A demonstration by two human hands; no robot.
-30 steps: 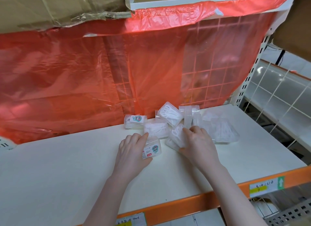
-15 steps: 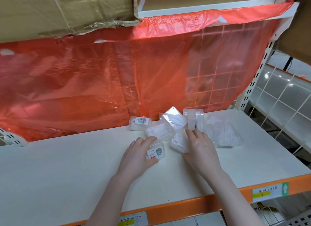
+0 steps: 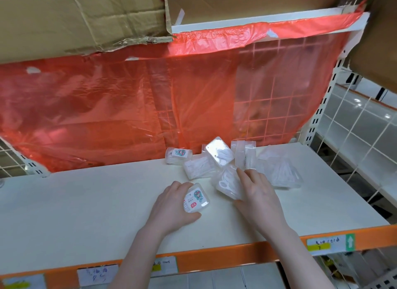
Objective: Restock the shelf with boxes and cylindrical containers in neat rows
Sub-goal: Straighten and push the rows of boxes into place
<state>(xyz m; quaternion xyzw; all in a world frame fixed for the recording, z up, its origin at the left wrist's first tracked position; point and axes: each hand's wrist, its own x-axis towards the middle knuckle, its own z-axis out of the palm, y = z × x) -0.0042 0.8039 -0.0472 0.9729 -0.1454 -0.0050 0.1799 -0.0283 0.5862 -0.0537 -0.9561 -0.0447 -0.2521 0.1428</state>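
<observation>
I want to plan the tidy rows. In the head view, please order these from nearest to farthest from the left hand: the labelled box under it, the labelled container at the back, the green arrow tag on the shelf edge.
1. labelled box, gripped by the left hand.
2. labelled container, behind it, by the red sheet.
3. green arrow tag, far right on the orange edge.

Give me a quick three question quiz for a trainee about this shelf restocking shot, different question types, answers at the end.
1. True or false: the clear boxes already stand in a neat row.
2. Which hand grips the labelled box? A) left hand B) right hand
3. Fill in: the sheet hanging behind the shelf is ____ plastic.

Key: 1 false, they lie jumbled. 2 A. 3 red.
</observation>
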